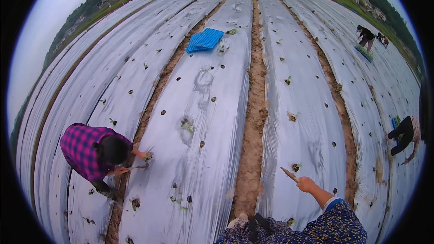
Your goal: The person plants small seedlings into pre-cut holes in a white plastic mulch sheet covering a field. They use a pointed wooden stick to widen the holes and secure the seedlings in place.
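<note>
My right hand (306, 184) grips a pointed wooden stick (289, 174), whose far end reaches over a bed covered with silvery plastic mulch film (305, 206). Just beyond the stick, a small green seedling (297, 167) sits in a hole in the film. Another seedling (292, 117) stands farther up the same bed. My left hand is out of view. Below me, a shoe (238, 221) shows in the soil furrow (249, 176) beside the bed.
A co-worker in a checked shirt (88, 149) bends over the bed to my left, holding a tool at a planting hole. Blue seedling trays (205, 39) lie farther up that bed. Other people (366, 36) bend at the right, near a tray of seedlings (363, 53).
</note>
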